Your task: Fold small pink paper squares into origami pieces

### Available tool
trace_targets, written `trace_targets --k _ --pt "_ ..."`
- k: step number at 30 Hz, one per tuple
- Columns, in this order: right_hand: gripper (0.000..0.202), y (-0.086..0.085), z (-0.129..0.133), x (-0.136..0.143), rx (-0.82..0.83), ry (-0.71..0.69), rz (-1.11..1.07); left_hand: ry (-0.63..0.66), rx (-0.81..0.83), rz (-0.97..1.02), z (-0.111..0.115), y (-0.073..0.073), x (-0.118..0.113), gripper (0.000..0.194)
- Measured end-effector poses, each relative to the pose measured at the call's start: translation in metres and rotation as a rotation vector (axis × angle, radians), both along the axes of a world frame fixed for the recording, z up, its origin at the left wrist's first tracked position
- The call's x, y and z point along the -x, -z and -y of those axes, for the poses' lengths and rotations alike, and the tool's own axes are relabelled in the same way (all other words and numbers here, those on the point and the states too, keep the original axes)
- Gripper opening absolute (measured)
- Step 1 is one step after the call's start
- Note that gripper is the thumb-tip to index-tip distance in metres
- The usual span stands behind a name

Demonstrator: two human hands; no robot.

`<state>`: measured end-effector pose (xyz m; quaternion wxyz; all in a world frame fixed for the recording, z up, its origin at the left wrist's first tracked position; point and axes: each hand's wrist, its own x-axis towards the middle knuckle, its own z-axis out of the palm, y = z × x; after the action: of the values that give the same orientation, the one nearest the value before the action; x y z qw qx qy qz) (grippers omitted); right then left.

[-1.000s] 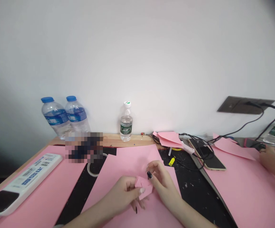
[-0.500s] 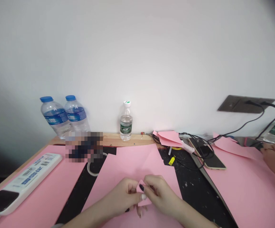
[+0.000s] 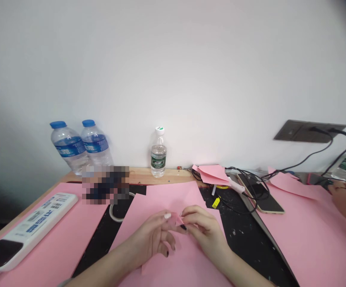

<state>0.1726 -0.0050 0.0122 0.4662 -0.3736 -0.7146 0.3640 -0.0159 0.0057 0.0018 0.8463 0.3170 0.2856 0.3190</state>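
A small folded piece of pink paper [image 3: 178, 219] is held up between my two hands, over a large pink sheet [image 3: 173, 195] on the table. My left hand [image 3: 156, 235] has its thumb and index finger at the paper's left side, the other fingers loosely curled below. From the other side, my right hand [image 3: 204, 225] pinches the paper between thumb and fingers. Part of the folded paper is hidden behind the fingertips.
Two blue-capped bottles [image 3: 68, 145] and a smaller water bottle [image 3: 159, 153] stand by the wall. A white power bank-like device [image 3: 38, 223] lies left. Right are folded pink papers [image 3: 213, 174], black cables [image 3: 244, 199], a phone [image 3: 260, 193] and another person's hand [image 3: 344, 195].
Both hands have risen slightly with the folded paper. It is turned, now seen more edge-on. My left hand's fingers have opened out more, palm showing.
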Motion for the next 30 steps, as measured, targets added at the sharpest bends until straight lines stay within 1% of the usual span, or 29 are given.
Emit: trace_targets --k 2,5,7,9,12,14,17,20,23,26,30 --pt "0.022 0.001 -0.001 0.0 0.006 -0.007 0.022 -0.026 -0.008 -0.032 0.0 -0.001 0.0 0.037" --pt "0.026 0.004 -0.001 0.0 0.024 -0.018 0.022 -0.04 -0.115 -0.13 0.001 -0.003 -0.003 0.032" --pt "0.03 0.007 0.0 0.001 0.068 -0.008 -0.023 -0.069 -0.199 -0.183 0.003 -0.002 -0.005 0.032" --pt "0.03 0.009 0.002 0.003 0.146 0.025 -0.094 -0.132 -0.241 -0.207 0.003 0.001 -0.007 0.033" --pt "0.022 0.009 0.004 0.006 0.235 0.049 -0.163 -0.243 -0.244 -0.225 0.004 0.006 -0.008 0.035" --pt "0.027 0.011 0.004 0.008 0.287 0.04 -0.149 -0.294 -0.207 -0.232 0.004 0.008 -0.01 0.039" --pt "0.024 0.016 0.002 0.01 0.347 0.064 -0.146 -0.297 -0.153 -0.24 0.004 0.007 -0.011 0.046" --pt "0.02 0.021 -0.001 0.009 0.33 0.077 -0.194 -0.23 -0.215 -0.284 0.004 0.004 -0.011 0.041" --pt "0.017 0.021 -0.002 0.006 0.283 0.085 -0.148 -0.2 -0.282 -0.358 0.005 0.003 -0.01 0.032" --pt "0.013 0.017 -0.001 0.004 0.202 0.111 -0.029 -0.213 -0.257 -0.426 0.005 0.003 -0.009 0.028" --pt "0.02 0.01 0.001 0.005 0.084 0.098 0.063 -0.213 -0.22 -0.478 0.007 0.0 -0.011 0.033"
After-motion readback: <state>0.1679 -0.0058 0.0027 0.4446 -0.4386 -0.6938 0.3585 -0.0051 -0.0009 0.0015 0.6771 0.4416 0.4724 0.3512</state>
